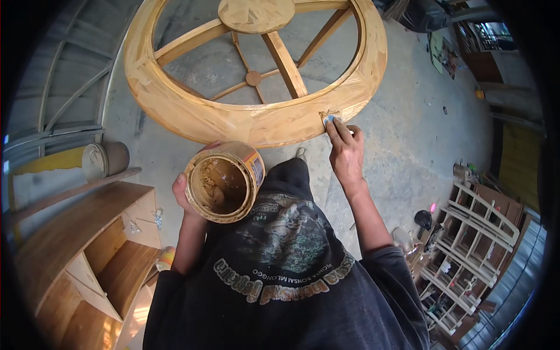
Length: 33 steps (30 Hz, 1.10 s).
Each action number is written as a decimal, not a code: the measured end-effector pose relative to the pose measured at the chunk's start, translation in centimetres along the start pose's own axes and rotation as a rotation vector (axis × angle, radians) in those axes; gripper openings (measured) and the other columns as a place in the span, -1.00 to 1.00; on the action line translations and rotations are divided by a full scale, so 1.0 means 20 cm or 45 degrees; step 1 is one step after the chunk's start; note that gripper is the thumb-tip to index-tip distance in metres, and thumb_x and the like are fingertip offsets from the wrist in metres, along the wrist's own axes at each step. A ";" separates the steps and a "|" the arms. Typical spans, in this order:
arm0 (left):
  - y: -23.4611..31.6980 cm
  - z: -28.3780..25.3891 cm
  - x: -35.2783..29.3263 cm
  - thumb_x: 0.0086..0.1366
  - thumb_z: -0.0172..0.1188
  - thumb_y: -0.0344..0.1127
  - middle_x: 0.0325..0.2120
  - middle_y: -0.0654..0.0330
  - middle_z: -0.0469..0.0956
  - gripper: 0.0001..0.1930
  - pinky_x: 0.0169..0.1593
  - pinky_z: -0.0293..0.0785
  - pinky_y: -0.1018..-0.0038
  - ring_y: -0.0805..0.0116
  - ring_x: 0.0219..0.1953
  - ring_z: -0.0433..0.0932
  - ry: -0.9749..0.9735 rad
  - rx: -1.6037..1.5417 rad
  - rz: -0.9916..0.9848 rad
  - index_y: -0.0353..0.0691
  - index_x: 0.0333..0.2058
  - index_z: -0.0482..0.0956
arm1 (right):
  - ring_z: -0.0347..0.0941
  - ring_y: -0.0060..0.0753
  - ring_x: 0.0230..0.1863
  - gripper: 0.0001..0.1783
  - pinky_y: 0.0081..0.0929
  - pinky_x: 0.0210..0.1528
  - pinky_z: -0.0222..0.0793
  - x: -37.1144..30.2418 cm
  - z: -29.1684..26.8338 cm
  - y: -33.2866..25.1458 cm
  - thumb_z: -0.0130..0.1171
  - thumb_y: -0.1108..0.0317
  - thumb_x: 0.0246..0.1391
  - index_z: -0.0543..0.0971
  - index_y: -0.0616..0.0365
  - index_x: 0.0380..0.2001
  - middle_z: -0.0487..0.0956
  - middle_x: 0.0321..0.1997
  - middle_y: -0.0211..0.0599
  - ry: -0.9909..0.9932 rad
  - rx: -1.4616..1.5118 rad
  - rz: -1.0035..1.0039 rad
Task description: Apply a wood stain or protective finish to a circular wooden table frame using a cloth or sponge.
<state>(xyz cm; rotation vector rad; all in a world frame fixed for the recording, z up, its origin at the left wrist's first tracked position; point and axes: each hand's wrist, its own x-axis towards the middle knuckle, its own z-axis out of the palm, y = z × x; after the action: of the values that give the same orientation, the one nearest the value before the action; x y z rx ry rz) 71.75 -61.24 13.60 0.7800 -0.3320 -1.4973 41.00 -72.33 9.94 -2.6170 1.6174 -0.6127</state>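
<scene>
A large round wooden frame (233, 125) with spokes and a central disc (256, 13) stands in front of me, its broad rim streaked with pale and brown smears. My left hand (182, 193) grips an open can (255, 166), tilted toward me; brown paste (213, 181) coats its inside. On the near right of the rim, my right hand (348, 154) pinches a small blue-and-white putty spreader (329, 118) against the wood. A dark brown patch of paste lies beside the spreader. The fingers partly cover the spreader, so its full shape is hidden.
Below the frame, thinner crossed bars meet at a small disc (252, 78) above the concrete floor (420, 134). At left stand a wooden cabinet (87, 216) and a bucket (105, 161). Slatted wooden pieces (466, 251) are stacked at right.
</scene>
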 end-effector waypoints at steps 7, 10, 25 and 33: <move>0.36 -0.32 0.20 0.11 -0.07 0.33 0.07 -0.19 0.39 -0.01 0.17 0.34 0.23 0.04 0.10 0.42 -0.132 -0.024 -0.190 -0.57 0.20 0.16 | 0.48 -0.02 -0.21 -0.74 -0.20 -0.13 0.37 0.28 -0.04 -0.17 0.10 0.59 -0.04 0.62 0.15 -0.24 0.61 -0.25 -0.12 -0.009 -0.027 0.352; 0.40 -0.35 0.27 0.11 -0.09 0.34 0.08 -0.19 0.38 0.00 0.17 0.35 0.24 0.05 0.10 0.43 -0.171 -0.045 -0.257 -0.58 0.20 0.14 | 0.51 -0.01 -0.20 -0.81 -0.17 -0.16 0.37 0.38 0.09 -0.08 0.05 0.45 0.07 0.60 0.11 -0.25 0.62 -0.27 -0.13 0.000 -0.144 0.498; 0.57 -0.41 0.55 0.11 -0.09 0.36 0.05 -0.17 0.41 0.03 0.14 0.38 0.25 0.09 0.06 0.46 -0.277 -0.134 -0.402 -0.57 0.23 0.10 | 0.47 -0.17 -0.20 -0.61 -0.29 -0.15 0.30 0.37 0.19 -0.84 0.12 0.53 -0.14 0.55 0.20 -0.13 0.57 -0.19 -0.18 -0.126 0.080 0.388; 0.58 -0.27 0.51 0.11 -0.03 0.33 0.01 -0.19 0.43 0.04 0.12 0.42 0.21 0.08 0.05 0.48 -0.194 -0.010 -0.422 -0.59 0.24 0.06 | 0.46 -0.11 -0.11 -0.55 -0.27 -0.04 0.39 0.25 0.01 -0.17 0.16 0.58 -0.19 0.61 0.07 -0.12 0.59 -0.11 -0.27 0.201 0.009 0.284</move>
<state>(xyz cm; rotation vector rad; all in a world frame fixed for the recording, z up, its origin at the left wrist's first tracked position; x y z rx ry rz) 84.90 -70.96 14.46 0.7412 -0.3213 -1.8748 45.83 -75.02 12.09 -2.3888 1.9112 -0.8257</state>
